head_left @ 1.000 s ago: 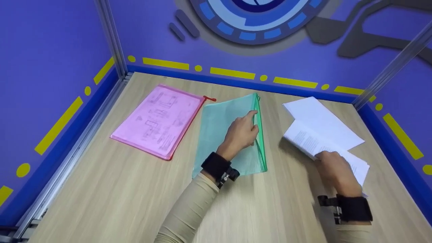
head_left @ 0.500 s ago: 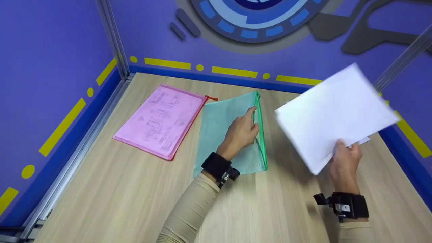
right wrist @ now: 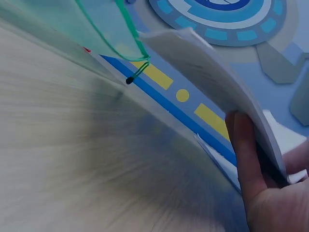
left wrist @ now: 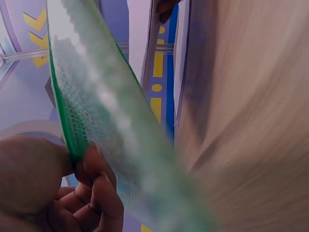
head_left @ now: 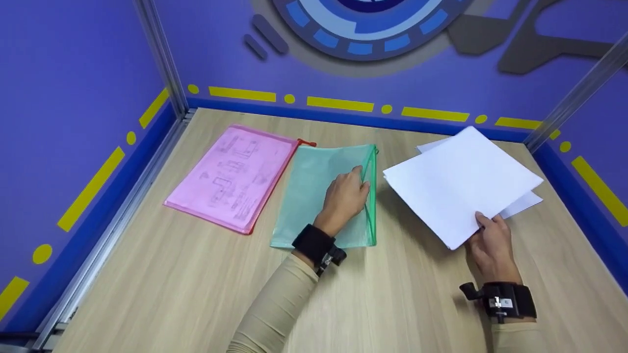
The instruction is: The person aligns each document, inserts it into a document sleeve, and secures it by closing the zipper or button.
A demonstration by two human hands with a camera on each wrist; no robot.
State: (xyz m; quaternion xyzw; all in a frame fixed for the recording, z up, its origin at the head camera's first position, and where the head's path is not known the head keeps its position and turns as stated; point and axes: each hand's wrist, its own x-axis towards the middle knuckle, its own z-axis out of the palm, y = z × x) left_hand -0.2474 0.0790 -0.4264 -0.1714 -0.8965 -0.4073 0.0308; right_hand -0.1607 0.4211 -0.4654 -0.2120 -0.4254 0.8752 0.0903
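My left hand [head_left: 343, 201] pinches the mouth edge of a translucent green zip pouch [head_left: 304, 201], near its green zip strip. In the left wrist view the thumb and fingers grip that edge, and the pouch's mesh-like side [left wrist: 106, 106] stands up from the table. My right hand [head_left: 492, 245] holds a sheaf of white paper [head_left: 461, 186] by its near right edge, thumb on top. The sheaf's blank side faces up, and it is raised over the table. In the right wrist view the sheaf's edge [right wrist: 236, 92] points towards the pouch.
More white paper [head_left: 527, 202] lies on the table under the raised sheaf. At left rests a pink zip pouch [head_left: 235, 176] with a printed sheet inside and a red zip pull. Blue walls [head_left: 343, 88] border the wooden table [head_left: 382, 304].
My right hand has lifted the sheaf off the table and turned its blank side up, then brought it lower and leftwards. The left hand keeps its pinch; the green pouch has shifted slightly.
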